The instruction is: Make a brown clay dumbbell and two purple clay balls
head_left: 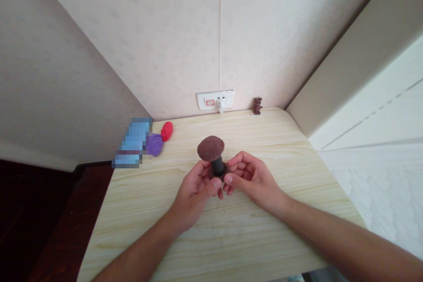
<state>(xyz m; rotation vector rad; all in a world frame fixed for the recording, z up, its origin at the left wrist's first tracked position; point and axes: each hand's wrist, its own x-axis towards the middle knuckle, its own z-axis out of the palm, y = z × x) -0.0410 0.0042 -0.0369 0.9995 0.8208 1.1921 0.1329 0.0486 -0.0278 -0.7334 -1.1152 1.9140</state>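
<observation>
Both hands are nearest, over the pale wood tabletop (pixel 257 242). L hand (pixel 198 187) pinches the L edge of the base of a brown mushroom (pixel 211 149); R hand (pixel 253 178) pinches the R edge w/ thumb + fingers. So the mushroom sits btwn them, just past the thumbs, neither hand clearly nearer. Long axis approx. upright, base low, dark stem mid, cap on top leaning a bit L. Fingertips show under the base, so prob. off the table.

Farther, to the L: purple lump (pixel 154 144), red lump (pixel 167 131) touching it, blue item (pixel 135 141) pixelated. Back R, by the wall: small brown figure (pixel 257 106); socket plate (pixel 228 97) w/ white plug (pixel 220 105). No legible brand/label/text; red mark on plate too small to read.
</observation>
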